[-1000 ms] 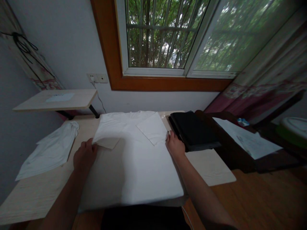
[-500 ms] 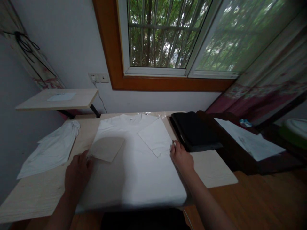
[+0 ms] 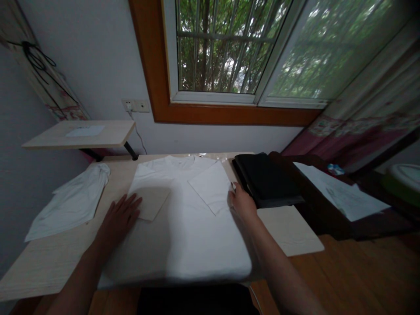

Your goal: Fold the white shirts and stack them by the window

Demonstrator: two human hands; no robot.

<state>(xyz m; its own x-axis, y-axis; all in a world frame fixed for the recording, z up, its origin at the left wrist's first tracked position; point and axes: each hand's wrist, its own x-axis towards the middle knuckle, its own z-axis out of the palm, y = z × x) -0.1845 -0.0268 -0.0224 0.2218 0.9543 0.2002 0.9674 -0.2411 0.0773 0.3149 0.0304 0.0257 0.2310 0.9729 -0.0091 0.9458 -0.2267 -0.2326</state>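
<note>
A white T-shirt lies spread on the table, its collar toward the wall and its hem hanging over the near edge. Both sleeves are folded inward across the front. My left hand rests flat on the shirt's left side by the folded left sleeve, fingers stretched out. At the right edge, beside the folded right sleeve, the curled fingers of my right hand pinch the cloth. A shadow covers the shirt's left half.
Another white garment lies crumpled at the left, below a small raised shelf. A black folder-like stack sits right of the shirt. Farther right, a paper sheet lies on a dark surface. The window is behind.
My left hand has moved from the shirt's left edge inward and up, and its fingers have spread flat. My right hand has slid slightly up along the right edge.
</note>
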